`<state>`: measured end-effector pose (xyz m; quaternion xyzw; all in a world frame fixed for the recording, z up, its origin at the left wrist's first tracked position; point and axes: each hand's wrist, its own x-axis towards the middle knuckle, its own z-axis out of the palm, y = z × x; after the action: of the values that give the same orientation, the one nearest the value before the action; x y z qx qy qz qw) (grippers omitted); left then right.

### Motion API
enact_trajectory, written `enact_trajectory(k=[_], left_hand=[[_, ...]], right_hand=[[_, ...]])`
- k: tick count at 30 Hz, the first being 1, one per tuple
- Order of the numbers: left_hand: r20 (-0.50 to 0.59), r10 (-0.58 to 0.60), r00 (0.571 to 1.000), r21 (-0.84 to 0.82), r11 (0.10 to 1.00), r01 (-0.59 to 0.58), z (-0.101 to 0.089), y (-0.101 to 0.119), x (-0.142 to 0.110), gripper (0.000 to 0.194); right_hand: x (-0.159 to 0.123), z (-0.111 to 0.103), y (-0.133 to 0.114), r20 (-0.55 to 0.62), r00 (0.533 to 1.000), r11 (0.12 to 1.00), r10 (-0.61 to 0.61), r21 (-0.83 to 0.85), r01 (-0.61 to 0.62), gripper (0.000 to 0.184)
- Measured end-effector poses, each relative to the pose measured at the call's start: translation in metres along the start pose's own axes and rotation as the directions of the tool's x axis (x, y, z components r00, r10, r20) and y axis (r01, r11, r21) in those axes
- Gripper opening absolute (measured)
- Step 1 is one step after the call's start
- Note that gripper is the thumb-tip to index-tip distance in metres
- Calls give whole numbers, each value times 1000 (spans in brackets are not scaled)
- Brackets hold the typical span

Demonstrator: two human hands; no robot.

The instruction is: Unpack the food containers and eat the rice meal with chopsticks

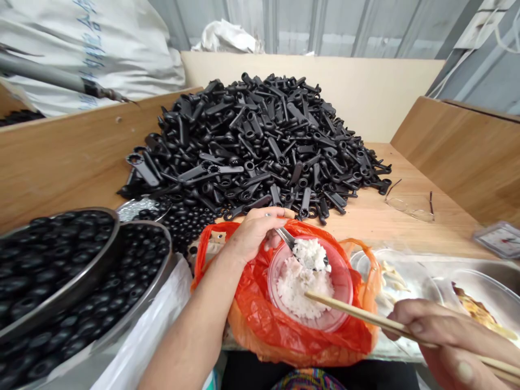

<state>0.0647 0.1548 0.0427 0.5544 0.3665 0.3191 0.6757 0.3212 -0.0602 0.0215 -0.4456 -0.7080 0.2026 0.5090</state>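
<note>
A round clear plastic bowl (345, 281) of white rice (298, 295) sits inside an opened orange-red plastic bag (252, 309). My left hand (258, 230) grips a metal spoon (285, 237) above the bowl's far left side; a clump of rice covers the spoon's head. Between the fingers of my right hand (442, 336) is a pair of chopsticks (365, 314), their tips touching the rice. To the right of the bag, a clear container (365, 262) has pale pieces of food, and another clear container (493, 287) has browned yellow food.
A big heap of black plastic handle-like parts (260, 135) covers the table's middle. Metal basins (117, 233) of small black round parts stand at left. Eyeglasses (410, 208) and a small square clock-like dial (501, 238) lie at right. A screwdriver-like tool (60, 78) hangs at upper left.
</note>
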Motion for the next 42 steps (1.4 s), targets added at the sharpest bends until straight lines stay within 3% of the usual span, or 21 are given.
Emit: enact_trajectory(k=[3, 6, 9, 16, 25, 30, 35, 39, 42], left_hand=[[19, -11, 1000, 11, 1000, 10, 2, 4, -2, 50], [40, -43, 998, 28, 999, 42, 4, 6, -4, 54], [73, -69, 995, 46, 997, 65, 6, 6, -4, 58], [102, -36, 994, 33, 999, 32, 2, -3, 2, 54], [78, -61, 995, 25, 998, 59, 3, -4, 2, 51], [-2, -30, 1000, -19, 999, 30, 1, -6, 4, 47], [-64, -5, 998, -70, 998, 1, 2, -5, 4, 48], [-48, 3, 999, -80, 997, -6, 1, -5, 2, 46], [-37, -6, 999, -60, 998, 4, 0, -3, 0, 44]], right_hand=[[12, 6, 6, -27, 995, 978, 99, 189, -92, 19], [29, 9, 17, -26, 988, 888, 149, 443, -122, 20], [44, 7, 23, 32, 985, 835, 168, 527, -159, 24], [66, -4, 11, 120, 988, 830, 101, 537, -150, 26], [82, 3, 24, 62, 993, 828, 97, 549, -115, 27], [72, -1, 12, -70, 996, 898, 63, 439, -26, 19], [57, 11, -12, -179, 961, 946, 212, 286, -155, 18], [55, 16, -15, -144, 972, 966, 186, 205, -154, 18], [60, 10, -15, -121, 987, 987, 105, 137, -88, 16]])
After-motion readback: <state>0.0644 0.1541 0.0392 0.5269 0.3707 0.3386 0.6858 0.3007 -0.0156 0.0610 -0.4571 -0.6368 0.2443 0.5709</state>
